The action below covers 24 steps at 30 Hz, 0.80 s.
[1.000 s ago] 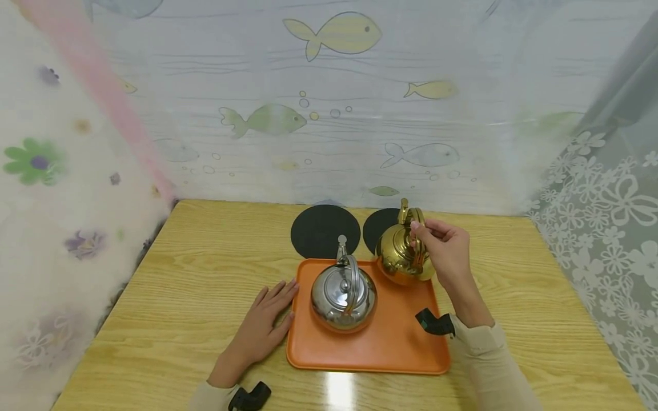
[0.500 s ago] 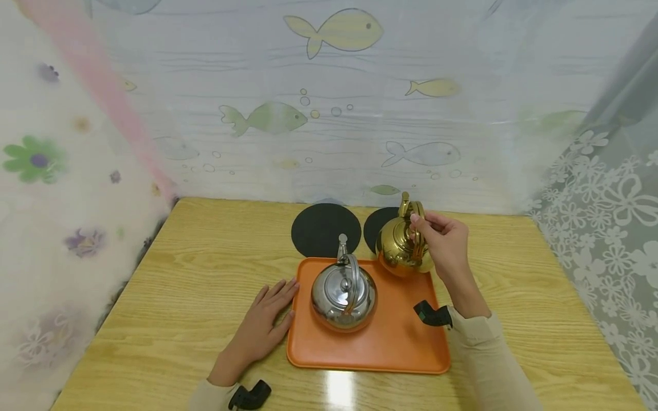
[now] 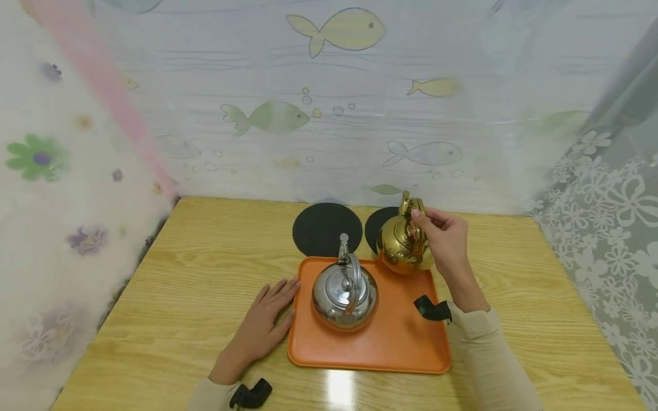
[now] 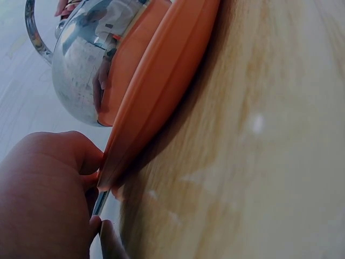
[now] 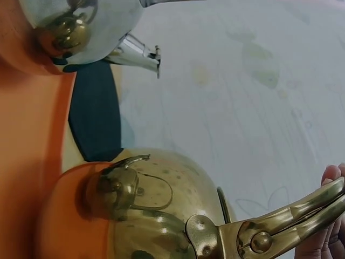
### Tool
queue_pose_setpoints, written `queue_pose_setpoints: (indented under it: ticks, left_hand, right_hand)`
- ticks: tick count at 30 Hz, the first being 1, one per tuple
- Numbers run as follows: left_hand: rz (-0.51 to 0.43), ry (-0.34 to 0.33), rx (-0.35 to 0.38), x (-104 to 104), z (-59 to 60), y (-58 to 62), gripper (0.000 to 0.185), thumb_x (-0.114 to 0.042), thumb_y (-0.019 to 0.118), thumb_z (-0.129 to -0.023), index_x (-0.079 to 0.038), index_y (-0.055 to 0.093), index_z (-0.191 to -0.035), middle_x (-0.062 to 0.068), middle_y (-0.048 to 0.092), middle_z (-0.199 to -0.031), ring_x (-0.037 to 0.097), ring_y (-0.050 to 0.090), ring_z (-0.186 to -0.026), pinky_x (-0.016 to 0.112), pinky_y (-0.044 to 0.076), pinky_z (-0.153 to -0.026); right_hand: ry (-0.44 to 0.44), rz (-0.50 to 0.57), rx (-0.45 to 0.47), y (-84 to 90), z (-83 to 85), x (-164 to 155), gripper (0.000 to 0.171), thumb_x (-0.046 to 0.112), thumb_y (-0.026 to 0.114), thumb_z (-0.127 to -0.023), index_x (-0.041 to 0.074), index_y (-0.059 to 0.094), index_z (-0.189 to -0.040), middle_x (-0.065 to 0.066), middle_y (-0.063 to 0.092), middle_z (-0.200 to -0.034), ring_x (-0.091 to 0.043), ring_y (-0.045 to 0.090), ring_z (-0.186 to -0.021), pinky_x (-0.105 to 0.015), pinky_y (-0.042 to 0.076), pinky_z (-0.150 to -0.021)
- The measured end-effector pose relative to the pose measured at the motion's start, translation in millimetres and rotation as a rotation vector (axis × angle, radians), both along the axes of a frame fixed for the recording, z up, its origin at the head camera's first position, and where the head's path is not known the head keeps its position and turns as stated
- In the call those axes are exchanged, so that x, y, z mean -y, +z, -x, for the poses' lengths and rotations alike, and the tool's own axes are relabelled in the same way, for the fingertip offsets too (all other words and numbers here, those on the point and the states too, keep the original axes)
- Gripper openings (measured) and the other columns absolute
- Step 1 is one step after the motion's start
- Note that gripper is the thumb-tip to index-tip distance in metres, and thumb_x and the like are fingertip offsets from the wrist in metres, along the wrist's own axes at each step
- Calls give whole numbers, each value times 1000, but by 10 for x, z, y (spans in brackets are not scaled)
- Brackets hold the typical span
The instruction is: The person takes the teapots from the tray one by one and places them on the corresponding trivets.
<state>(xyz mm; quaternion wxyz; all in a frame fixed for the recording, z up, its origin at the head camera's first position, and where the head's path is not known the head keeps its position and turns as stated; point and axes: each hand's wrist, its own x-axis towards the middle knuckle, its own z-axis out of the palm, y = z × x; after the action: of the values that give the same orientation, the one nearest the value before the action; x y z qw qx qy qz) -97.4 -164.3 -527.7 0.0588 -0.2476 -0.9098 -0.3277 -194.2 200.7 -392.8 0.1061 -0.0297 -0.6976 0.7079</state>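
My right hand (image 3: 448,245) grips the arched handle of a shiny gold kettle (image 3: 396,251) over the far right corner of the orange tray (image 3: 367,357). That kettle overlaps the tray's back rim and part of a black round mat (image 3: 376,231). On the tray's left half stands a silver kettle (image 3: 334,299), its spout facing the wall. Flat beside the tray's left edge lies my left hand (image 3: 259,326), fingers straight and fingertips right at the rim. In the left wrist view, its thumb (image 4: 89,154) touches the tray's side.
Behind the silver kettle, a larger black round mat (image 3: 325,228) lies on the wooden table (image 3: 195,268). A fish-patterned curtain (image 3: 247,165) hangs along the back edge. Flowered curtains (image 3: 601,245) close off both sides.
The gold kettle, in my right hand, has moved slightly back toward the wall and off the tray's corner. My left hand and the silver kettle have stayed put.
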Motion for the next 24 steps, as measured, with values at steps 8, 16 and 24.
queue_pose_setpoints:
  ticks: [8, 16, 24]
  left_hand:
    - [-8, 2, -6, -1, -6, 0, 53, -26, 58, -103, -10, 48, -153, 7, 45, -158, 35, 38, -148, 63, 22, -121]
    - [-7, 0, -3, 7, -1, -12, 53, -27, 58, -104, -11, 48, -154, 6, 45, -159, 33, 38, -149, 63, 22, -121]
    - [5, -1, 5, 15, 7, -17, 53, -29, 56, -105, -13, 47, -155, 4, 44, -159, 32, 37, -149, 63, 22, -121]
  right_hand:
    - [-2, 55, -46, -20, 54, 20, 20, 9, 72, -95, -6, 69, -108, 8, 73, -70, -9, 70, -69, -19, 60, -71]
    - [-17, 9, -72, -40, 93, 28, 34, 9, 71, -95, -16, 65, -117, 11, 72, -69, -5, 69, -71, -16, 58, -76]
    - [-23, 31, -122, -48, 152, 30, 26, 7, 72, -95, -14, 70, -109, 7, 73, -69, -9, 70, -65, -19, 59, -71]
